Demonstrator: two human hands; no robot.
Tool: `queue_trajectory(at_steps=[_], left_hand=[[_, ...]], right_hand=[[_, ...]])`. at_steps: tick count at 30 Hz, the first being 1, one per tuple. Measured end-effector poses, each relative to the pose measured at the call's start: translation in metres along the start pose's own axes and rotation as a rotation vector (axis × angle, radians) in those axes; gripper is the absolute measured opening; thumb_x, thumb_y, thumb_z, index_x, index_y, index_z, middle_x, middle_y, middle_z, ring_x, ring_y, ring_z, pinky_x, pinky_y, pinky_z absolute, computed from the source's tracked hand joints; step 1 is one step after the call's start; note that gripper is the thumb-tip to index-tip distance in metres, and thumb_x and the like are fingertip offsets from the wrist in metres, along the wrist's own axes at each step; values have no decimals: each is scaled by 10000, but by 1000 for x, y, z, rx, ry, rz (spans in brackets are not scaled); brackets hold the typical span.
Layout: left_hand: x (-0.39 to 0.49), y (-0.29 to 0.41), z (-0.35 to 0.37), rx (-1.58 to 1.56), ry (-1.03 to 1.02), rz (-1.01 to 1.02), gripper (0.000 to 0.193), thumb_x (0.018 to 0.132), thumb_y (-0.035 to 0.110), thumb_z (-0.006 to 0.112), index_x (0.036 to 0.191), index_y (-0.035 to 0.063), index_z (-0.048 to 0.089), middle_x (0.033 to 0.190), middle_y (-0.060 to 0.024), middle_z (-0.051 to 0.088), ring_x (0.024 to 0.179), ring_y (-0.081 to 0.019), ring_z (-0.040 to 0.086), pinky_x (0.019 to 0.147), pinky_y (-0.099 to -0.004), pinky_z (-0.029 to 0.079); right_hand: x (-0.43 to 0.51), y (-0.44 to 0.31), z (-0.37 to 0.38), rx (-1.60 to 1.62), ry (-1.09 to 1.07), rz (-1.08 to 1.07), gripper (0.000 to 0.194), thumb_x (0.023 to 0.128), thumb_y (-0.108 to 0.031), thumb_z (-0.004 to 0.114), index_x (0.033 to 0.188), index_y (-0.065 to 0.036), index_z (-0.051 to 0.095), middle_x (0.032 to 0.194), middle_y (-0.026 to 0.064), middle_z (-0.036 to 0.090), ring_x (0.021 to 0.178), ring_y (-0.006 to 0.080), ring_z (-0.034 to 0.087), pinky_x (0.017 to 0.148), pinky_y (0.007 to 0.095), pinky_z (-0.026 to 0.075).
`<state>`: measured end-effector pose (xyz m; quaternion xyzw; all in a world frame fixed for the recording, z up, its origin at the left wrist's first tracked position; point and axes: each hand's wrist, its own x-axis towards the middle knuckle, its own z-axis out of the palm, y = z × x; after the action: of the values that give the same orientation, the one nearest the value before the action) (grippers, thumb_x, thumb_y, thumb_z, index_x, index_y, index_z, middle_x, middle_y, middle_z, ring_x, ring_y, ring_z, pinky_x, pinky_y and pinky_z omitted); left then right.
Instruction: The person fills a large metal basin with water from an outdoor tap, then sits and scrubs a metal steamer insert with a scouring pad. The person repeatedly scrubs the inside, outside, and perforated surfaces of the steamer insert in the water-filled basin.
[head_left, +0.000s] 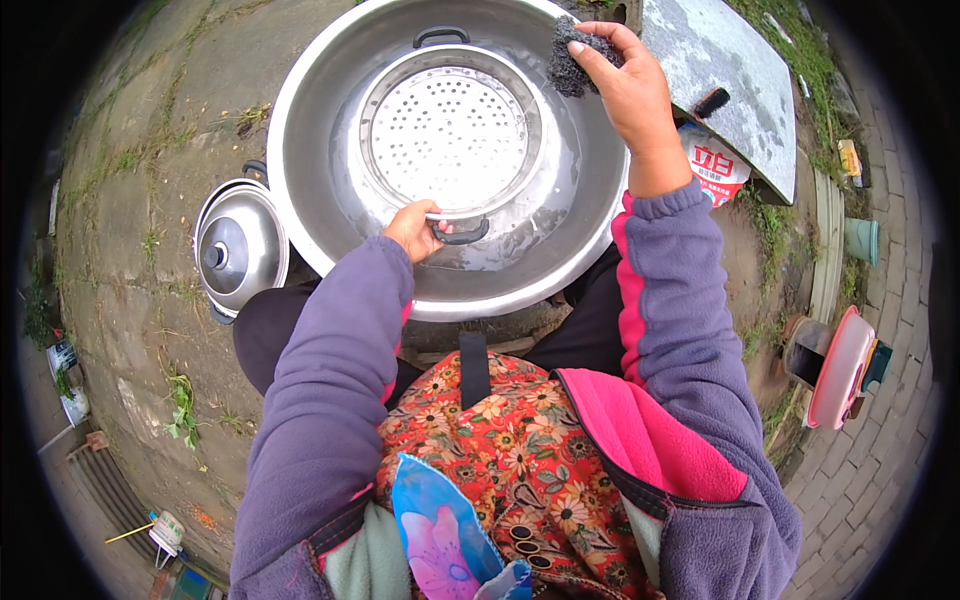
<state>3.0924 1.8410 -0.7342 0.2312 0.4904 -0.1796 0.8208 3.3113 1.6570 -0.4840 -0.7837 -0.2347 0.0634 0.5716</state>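
Note:
A round metal steamer tray (450, 135) with a perforated bottom and two black handles rests in a large metal basin (600, 217). My left hand (416, 231) grips its near rim beside the near black handle (460, 232). Up at the basin's far right rim, my right hand (634, 82) pinches a dark scouring pad (574, 58) between thumb and fingers. The pad is held apart from the tray. A thin layer of water (480, 251) shows on the basin's bottom.
Left of the basin a lidded metal pot (241, 247) stands on the concrete. On the right, a brush (711, 103) lies on a grey slab (739, 60), with a red and white detergent bag (712, 165) by its edge. A pink basin (836, 367) stands farther right.

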Motion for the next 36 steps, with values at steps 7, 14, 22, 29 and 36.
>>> queue_trajectory(at_steps=[7,14,22,29,36], left_hand=[[-51,6,34,-108,-137,112,494,969,74,359,1428,-96,289,1410,-316,472,1144,-468,640,1008,-578,525],[-54,2,33,32,-37,391,505,969,61,381,1434,-83,248,1354,-277,527,1069,-402,682,911,-445,608],[-43,3,23,642,283,873,670,941,83,497,1518,14,164,1225,-195,623,991,-274,677,825,-354,583],[-95,24,56,394,155,927,568,926,50,452,1467,-15,288,1247,-191,618,1014,-246,675,824,-344,603],[-181,45,75,383,48,1021,307,951,47,483,1232,-51,559,1179,-130,634,1025,-234,668,859,-365,610]], right_hand=[[3,5,-5,13,-19,-10,252,923,-158,736,1146,-48,697,948,-24,666,848,51,592,765,210,486],[4,6,-5,154,-20,-11,196,916,-96,712,1092,-26,661,913,-4,650,815,75,588,728,234,494],[5,8,-7,27,-28,-54,246,921,-147,737,1143,-51,696,968,-18,676,875,56,600,782,217,497],[-2,12,-2,-145,-92,-80,295,856,-236,776,1104,-90,712,879,92,697,759,182,627,744,313,508],[-6,16,24,-562,42,-311,275,834,-269,767,1081,-152,733,1132,85,706,1143,304,605,961,422,471]])
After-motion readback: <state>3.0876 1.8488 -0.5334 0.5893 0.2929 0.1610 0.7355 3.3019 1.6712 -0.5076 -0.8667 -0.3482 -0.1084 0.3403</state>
